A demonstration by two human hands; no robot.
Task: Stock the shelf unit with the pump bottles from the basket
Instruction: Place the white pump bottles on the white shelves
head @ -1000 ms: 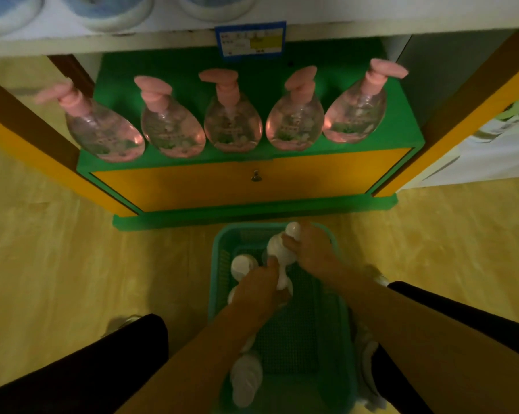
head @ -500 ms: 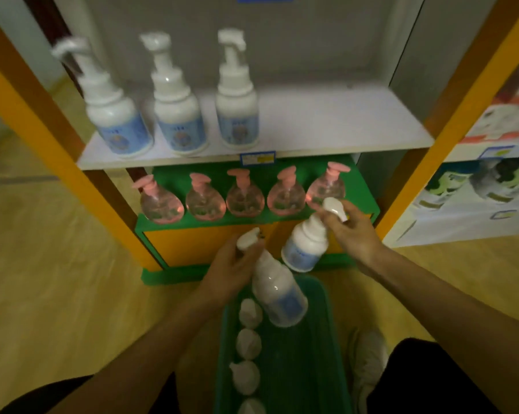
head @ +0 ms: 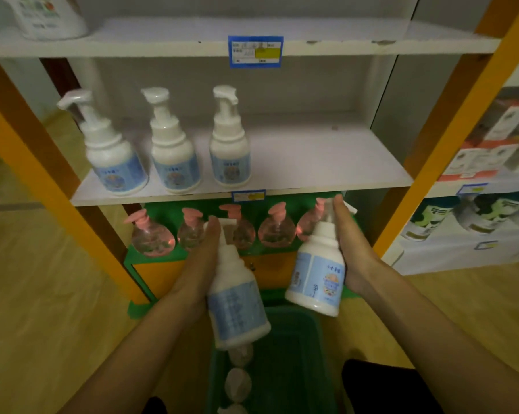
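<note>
Left hand (head: 203, 261) wrapped around the neck and shoulder of a white pump bottle (head: 236, 297), fingertips up beside the pump head, bottle tilted with base toward the camera and blurred. Right hand (head: 349, 249) gripping a second white pump bottle (head: 318, 273) from its right side, fingers extended up along the pump, blue label facing the camera, bottle tilted slightly left. Both held bottles raised above the green basket (head: 300, 348), below the front edge of the white middle shelf (head: 312, 162), near each other but apart. In the basket, a row of further white pump tops (head: 239, 380) along its left side, dim and partly hidden by the left-hand bottle. On the middle shelf, three upright white pump bottles (head: 170, 144) standing side by side at the left; the right part of that shelf bare. Blue and yellow price tag (head: 248, 196) on the shelf's front edge; a larger one (head: 254, 51) on the edge of the shelf above. On the green bottom shelf (head: 162, 209), a row of clear pink pump bottles (head: 152, 237), the rightmost partly hidden behind the right-hand bottle. Orange uprights (head: 449, 144) framing the unit on either side. Neighbouring shelves with boxed goods (head: 491, 150) at far right, blurred. Wooden floor (head: 43, 294) beneath.
</note>
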